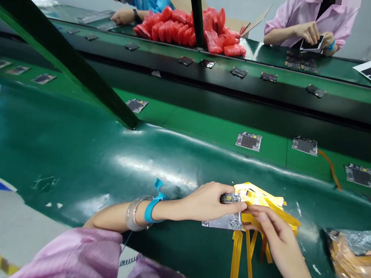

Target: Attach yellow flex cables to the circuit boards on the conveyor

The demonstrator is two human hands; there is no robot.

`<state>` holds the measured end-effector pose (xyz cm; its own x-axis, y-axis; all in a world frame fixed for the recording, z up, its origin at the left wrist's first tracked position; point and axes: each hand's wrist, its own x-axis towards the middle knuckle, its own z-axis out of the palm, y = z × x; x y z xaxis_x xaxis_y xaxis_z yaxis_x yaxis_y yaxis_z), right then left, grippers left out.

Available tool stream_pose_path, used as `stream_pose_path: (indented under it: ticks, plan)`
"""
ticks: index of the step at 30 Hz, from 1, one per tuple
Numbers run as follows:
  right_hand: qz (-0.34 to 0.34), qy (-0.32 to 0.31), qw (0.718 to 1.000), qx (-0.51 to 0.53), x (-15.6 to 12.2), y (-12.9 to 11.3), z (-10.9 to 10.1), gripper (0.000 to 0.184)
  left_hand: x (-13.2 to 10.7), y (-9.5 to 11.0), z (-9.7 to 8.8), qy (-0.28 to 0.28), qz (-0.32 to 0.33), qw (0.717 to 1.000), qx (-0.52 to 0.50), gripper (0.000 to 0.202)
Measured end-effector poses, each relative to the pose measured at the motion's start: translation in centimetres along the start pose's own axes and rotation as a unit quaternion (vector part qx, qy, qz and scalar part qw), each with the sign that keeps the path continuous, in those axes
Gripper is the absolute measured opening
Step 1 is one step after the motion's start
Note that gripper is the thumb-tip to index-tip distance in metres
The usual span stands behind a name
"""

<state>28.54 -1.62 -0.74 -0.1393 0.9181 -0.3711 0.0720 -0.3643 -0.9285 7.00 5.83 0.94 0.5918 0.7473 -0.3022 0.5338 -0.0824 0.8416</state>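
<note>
My left hand pinches a small silver circuit board against the dark green mat, thumb and fingers closed on its upper edge. My right hand comes in from the right, its fingertips pressed on the board's right side and on a yellow tape strip. Several yellow strips hang over the mat's front edge beneath the board. A blue wrist strap and a clear bangle sit on my left wrist.
A clear bag of amber strips lies at the right. Circuit boards ride the green conveyor behind. Across the belt, two people in blue and pink coats handle parts beside a heap of red bags. A dark slanted post crosses the left.
</note>
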Motion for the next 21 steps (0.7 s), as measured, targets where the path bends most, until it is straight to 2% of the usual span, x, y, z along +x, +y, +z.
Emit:
stream_pose_path:
  ticks: [5,7,9,11,13,15,18,21]
  plan:
    - [-0.015,-0.046,0.998,-0.047,1.5,-0.6,1.0,0.035,-0.7,1.2,-0.9,0.034,0.016,0.998,0.054,0.047]
    - [-0.022,-0.047,0.997,-0.064,2.2,-0.8,1.7,0.033,-1.2,1.7,-1.7,0.063,0.018,0.994,0.087,0.045]
    - [-0.034,-0.027,0.997,-0.069,3.2,-1.7,2.3,0.036,-1.7,2.0,-2.9,0.146,0.046,0.983,0.106,0.035]
    - [-0.051,-0.012,0.997,-0.059,5.0,-3.4,3.0,0.041,-2.4,2.2,-4.6,0.268,0.101,0.951,0.116,0.032]
    - [-0.073,-0.004,0.996,-0.041,7.8,-5.8,3.9,0.045,-3.4,2.3,-6.5,0.375,0.150,0.908,0.116,0.035]
    - [-0.095,-0.006,0.995,-0.025,11.8,-8.4,5.0,0.048,-4.3,2.4,-8.3,0.444,0.171,0.874,0.103,0.033]
    - [-0.103,-0.015,0.994,-0.041,18.7,-11.1,6.4,0.043,-5.4,2.4,-10.1,0.484,0.181,0.851,0.090,0.029]
    - [-0.103,0.020,0.991,-0.082,23.6,-11.5,6.5,0.027,-5.9,2.3,-11.0,0.478,0.188,0.854,0.084,0.021]
